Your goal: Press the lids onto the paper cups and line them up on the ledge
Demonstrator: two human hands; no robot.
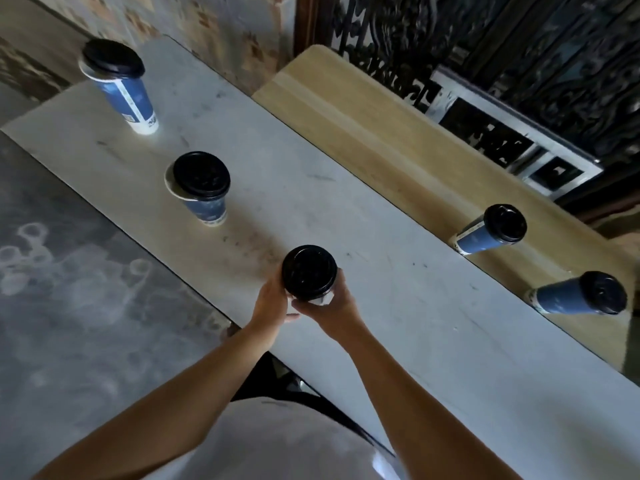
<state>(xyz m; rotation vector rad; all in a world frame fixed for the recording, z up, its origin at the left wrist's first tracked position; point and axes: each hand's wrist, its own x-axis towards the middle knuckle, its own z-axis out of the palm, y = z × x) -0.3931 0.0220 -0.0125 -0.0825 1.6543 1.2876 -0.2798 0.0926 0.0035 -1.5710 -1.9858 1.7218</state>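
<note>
Black plastic lid covers the blue and white paper cup that both hands hold, in the head view, above the near part of the white marble-like tabletop. The left hand grips the cup wall from the left side. The right hand wraps it from below and from the right, with fingers curled round the paper just under the rim of the lid. From above, the lid hides almost all of the cup, so I cannot tell if it is snapped on all the way round.

To do this step well, I think one hand should hold the cup low and steady, better with its base on the tabletop. The other hand should press flat on the edge of the lid and go round the rim until no gap is left. Squeezing the paper wall hard may bend the mouth out of round, and then the lid will not seat.

Farther on the tabletop stand a second cup and a third cup. Their lids sit shifted to one side, with a pale rim showing at the left, so they probably need pressing too. On the pale wooden ledge beyond the tabletop, one lidded cup and another lidded cup stand near each other. The held cup should go beside them, in the same line.
</note>
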